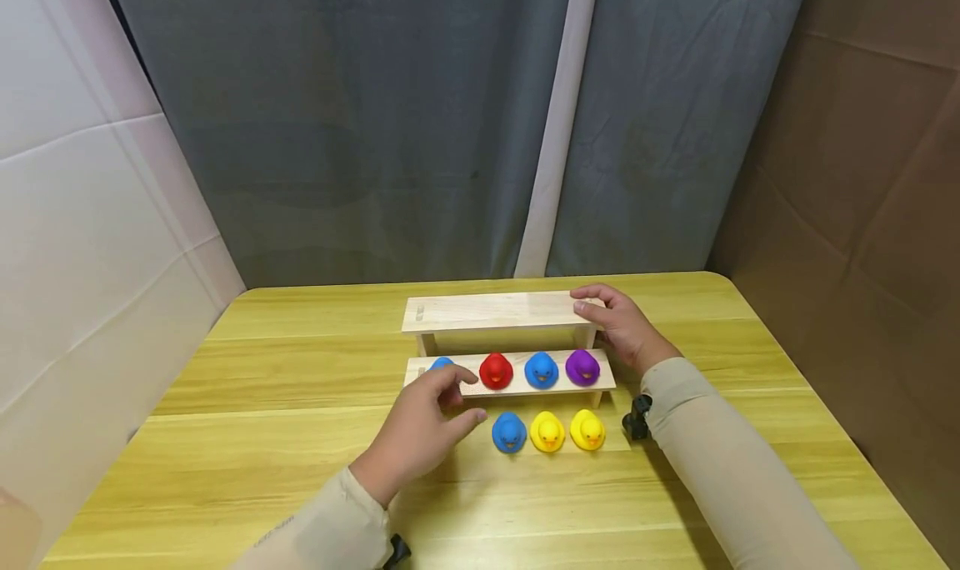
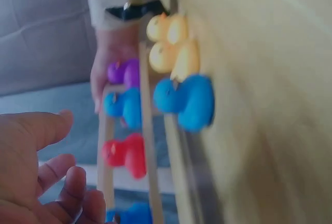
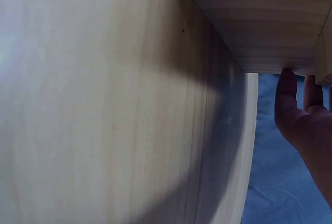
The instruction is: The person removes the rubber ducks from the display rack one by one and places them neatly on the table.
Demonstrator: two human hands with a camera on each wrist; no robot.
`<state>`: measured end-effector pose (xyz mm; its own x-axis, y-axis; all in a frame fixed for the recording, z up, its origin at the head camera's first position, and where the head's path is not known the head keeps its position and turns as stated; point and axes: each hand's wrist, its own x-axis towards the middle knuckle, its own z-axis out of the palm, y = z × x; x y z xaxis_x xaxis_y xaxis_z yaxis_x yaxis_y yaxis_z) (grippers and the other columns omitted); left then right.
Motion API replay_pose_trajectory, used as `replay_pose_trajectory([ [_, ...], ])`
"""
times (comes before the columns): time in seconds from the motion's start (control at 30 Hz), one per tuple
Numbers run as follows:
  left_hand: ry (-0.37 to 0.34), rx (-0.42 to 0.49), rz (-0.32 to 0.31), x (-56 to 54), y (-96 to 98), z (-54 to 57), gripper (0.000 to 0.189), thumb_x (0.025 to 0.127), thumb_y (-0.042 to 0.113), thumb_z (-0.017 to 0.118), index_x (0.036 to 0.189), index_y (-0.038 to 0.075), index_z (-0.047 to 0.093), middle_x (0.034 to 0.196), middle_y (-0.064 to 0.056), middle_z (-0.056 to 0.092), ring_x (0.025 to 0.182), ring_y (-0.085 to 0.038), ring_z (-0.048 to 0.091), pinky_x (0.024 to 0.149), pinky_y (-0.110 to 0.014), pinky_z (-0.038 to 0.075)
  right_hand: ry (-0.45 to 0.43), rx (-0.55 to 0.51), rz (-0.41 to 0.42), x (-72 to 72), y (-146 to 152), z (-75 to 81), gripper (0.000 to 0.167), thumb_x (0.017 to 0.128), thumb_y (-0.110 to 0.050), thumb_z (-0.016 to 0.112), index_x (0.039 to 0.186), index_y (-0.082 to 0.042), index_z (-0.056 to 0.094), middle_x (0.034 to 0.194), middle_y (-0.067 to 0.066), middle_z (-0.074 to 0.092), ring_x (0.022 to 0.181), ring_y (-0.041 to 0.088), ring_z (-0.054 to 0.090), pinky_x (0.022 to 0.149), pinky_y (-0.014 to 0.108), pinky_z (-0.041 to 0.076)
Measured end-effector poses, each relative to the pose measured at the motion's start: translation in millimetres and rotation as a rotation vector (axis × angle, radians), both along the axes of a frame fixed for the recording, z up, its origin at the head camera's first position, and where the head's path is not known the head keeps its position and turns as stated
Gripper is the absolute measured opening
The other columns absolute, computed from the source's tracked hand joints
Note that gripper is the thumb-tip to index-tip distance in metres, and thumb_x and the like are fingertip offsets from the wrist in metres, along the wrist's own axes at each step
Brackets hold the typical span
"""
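Observation:
My right hand (image 1: 626,324) grips the right end of the bare rear wooden shelf (image 1: 495,310); the right wrist view shows its fingers (image 3: 287,92) against the wood. On the lower front shelf (image 1: 420,377) sit a red duck (image 1: 496,372), a blue duck, a purple duck (image 1: 582,368) and, at the left, another blue duck (image 1: 442,362) partly covered by my left hand (image 1: 420,428). That hand hovers in front of the shelf, thumb and fingers apart, holding nothing. A blue duck (image 1: 509,432) and two yellow ducks (image 1: 547,432) stand in a row on the table before the shelf.
The wood-grain table (image 1: 300,420) ends at a grey curtain (image 1: 337,137) behind. A white wall (image 1: 97,220) borders the left, a brown covering (image 1: 862,178) the right. Black straps with cameras (image 1: 637,417) sit at both wrists.

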<state>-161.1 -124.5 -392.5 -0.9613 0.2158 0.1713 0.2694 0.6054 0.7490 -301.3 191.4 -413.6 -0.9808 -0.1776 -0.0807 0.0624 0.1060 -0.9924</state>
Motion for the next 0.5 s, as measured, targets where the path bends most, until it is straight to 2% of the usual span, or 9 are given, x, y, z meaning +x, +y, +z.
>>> replay_pose_trajectory([
  [0.13, -0.004, -0.002, 0.059, -8.3, -14.2, 4.7, 0.032, 0.089, 0.015, 0.086, 0.118, 0.012, 0.07, 0.091, -0.004, 0.057, 0.086, -0.019, 0.053, 0.079, -0.034, 0.048, -0.001, 0.0, 0.004, 0.1, -0.6, -0.5, 0.042, 0.107, -0.027, 0.063, 0.142, -0.005, 0.055, 0.165, 0.013, 0.036, 0.149, 0.043, 0.039, 0.124, 0.066, 0.026],
  [0.27, -0.012, -0.017, 0.105, -15.9, -25.2, 4.7, 0.032, 0.09, 0.017, 0.085, 0.118, 0.013, 0.07, 0.094, -0.008, 0.058, 0.088, -0.024, 0.053, 0.078, -0.036, 0.046, -0.004, 0.003, 0.008, 0.8, -0.7, 0.0, 0.043, 0.107, -0.027, 0.063, 0.142, -0.005, 0.055, 0.165, 0.014, 0.036, 0.149, 0.043, 0.039, 0.124, 0.066, 0.026],
  [0.5, -0.063, -0.033, 0.133, -23.4, -33.7, 4.6, 0.032, 0.092, 0.019, 0.083, 0.121, 0.013, 0.07, 0.093, -0.007, 0.055, 0.084, -0.023, 0.05, 0.07, -0.035, 0.042, 0.0, 0.005, 0.01, 0.5, 0.4, 0.7, 0.043, 0.107, -0.027, 0.063, 0.142, -0.005, 0.055, 0.166, 0.013, 0.036, 0.149, 0.043, 0.04, 0.124, 0.065, 0.026],
])
